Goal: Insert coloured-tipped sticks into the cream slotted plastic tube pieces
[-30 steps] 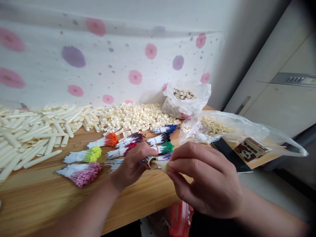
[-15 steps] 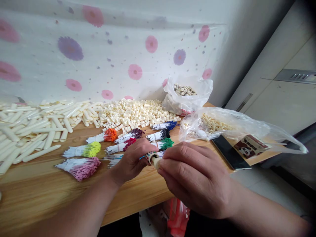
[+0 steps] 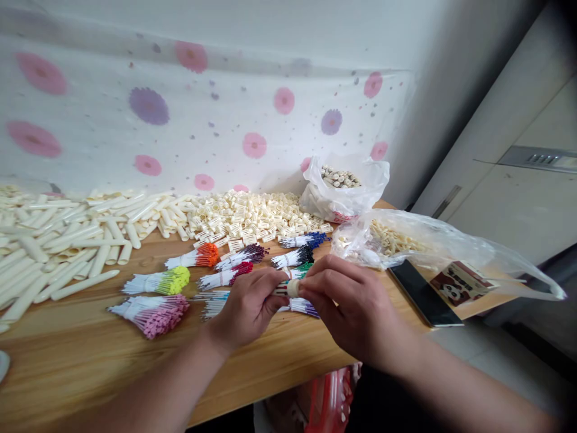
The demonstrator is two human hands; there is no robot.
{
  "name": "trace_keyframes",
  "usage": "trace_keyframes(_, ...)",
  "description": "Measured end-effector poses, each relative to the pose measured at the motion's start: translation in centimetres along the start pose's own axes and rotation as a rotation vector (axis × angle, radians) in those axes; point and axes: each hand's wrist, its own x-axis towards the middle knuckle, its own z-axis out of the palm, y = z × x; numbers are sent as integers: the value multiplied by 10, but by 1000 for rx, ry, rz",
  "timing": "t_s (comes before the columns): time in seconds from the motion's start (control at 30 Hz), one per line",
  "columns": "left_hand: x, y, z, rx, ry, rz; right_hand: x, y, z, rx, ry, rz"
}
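Between my hands is a short cream slotted pen barrel (image 3: 282, 289) with coloured bits in its slots. My left hand (image 3: 246, 308) pinches it between thumb and fingers, hiding its left part. At its right end, the fingers of my right hand (image 3: 354, 307) are closed on a round cream end cap (image 3: 294, 288), which sits against the barrel. Below and behind the hands lie bundles of pen refills with coloured ends: pink (image 3: 153, 314), yellow (image 3: 157, 281), orange (image 3: 193, 255), red (image 3: 226, 276), black (image 3: 292, 257) and blue (image 3: 304, 240). Green and purple bundles are partly covered.
Long cream pen tubes (image 3: 85, 237) are heaped at left, with short slotted barrels (image 3: 247, 216) beside them. Two plastic bags of parts, one upright (image 3: 320, 195) and one lying open (image 3: 360, 246), stand right. A dark phone (image 3: 426, 294) and small panda box (image 3: 462, 284) lie near the wooden table's (image 3: 252, 367) right edge.
The cream end cap, earlier apart from the barrel's opening with its stem partly inside, now sits against the barrel. My right hand has turned and drawn back a little. The view has shifted slightly.
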Motion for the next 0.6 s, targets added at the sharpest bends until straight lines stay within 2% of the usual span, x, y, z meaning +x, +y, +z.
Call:
trace_keyframes(0.2,-2,5,3,30,-47,-42,3,6,-2,115,-60,87)
trace_keyframes(0.33,1,13,6,-75,-132,-213,2,13,-1,167,-36,130)
trace_keyframes(0.47,5,21,10,-400,-179,-486,3,23,6,238,69,182)
trace_keyframes(0.6,7,24,13,-744,-228,-633,2,29,15,432,91,364)
